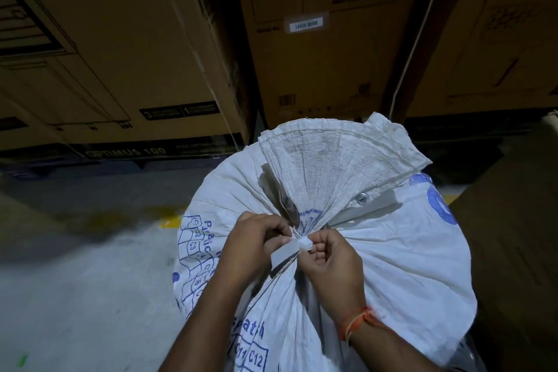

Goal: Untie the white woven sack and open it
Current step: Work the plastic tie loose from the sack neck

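Note:
A full white woven sack (401,257) with blue print stands upright in front of me. Its mouth is bunched into a neck, and the loose top fans out above with two metal eyelets. A white tie strip (290,249) wraps the neck. My left hand (253,246) pinches the tie from the left side of the neck. My right hand (330,260) pinches the tie's white end from the right, fingers curled. An orange thread band circles my right wrist.
Large brown cardboard boxes (120,48) stand close behind the sack, a middle one (326,63) carrying a barcode label. Another brown box (513,251) is at the right. Grey concrete floor (75,296) with a yellow mark lies to the left.

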Available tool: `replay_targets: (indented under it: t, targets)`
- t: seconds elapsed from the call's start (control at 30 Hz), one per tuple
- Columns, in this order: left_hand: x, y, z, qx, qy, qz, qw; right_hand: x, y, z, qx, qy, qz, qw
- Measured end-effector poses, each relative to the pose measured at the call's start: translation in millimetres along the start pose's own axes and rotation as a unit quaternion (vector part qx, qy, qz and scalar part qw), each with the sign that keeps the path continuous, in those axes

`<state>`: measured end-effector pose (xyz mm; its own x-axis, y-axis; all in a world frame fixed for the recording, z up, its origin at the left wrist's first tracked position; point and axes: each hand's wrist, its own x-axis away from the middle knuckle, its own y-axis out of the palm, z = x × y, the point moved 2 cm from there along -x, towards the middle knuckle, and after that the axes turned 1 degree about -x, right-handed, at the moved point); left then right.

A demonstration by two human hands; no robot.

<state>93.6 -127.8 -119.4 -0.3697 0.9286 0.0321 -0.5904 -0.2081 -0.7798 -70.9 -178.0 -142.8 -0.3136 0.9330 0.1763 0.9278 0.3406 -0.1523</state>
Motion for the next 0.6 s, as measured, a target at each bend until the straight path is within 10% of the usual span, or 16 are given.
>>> replay_targets:
  t: [0.6]
  targets:
    - [4.2,5.2,6.3,0.066,-0.057,-0.021,0.996,-3.6,-12.5,8.9,0.005,0.008,-0.051,0.999]
